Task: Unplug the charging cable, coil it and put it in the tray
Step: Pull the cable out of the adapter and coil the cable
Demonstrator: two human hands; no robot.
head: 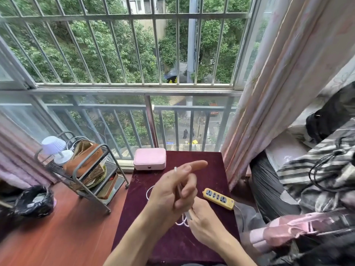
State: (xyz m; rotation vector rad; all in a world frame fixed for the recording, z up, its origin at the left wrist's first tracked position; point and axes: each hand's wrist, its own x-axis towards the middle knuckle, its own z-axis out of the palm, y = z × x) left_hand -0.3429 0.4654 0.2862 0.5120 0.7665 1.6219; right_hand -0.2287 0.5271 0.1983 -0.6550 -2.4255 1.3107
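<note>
Coiling is under way at lower centre of the frame. The left hand (pixel 172 191) is raised over the table (pixel 209 164), fingers curled around the cable (pixel 179 191) with the forefinger pointing out; one white end pokes up above the knuckles. The right hand (pixel 204 219), just below it, pinches the cable near a white plug. Thin and white, the cable trails in loose loops onto the cloth, left of and beneath the hands. The strip (pixel 218 198), centre right, looks empty, so unplugging seems done. Next, I'd say: gather the slack into even turns, then find the tray, which I can't pick out for certain.
</note>
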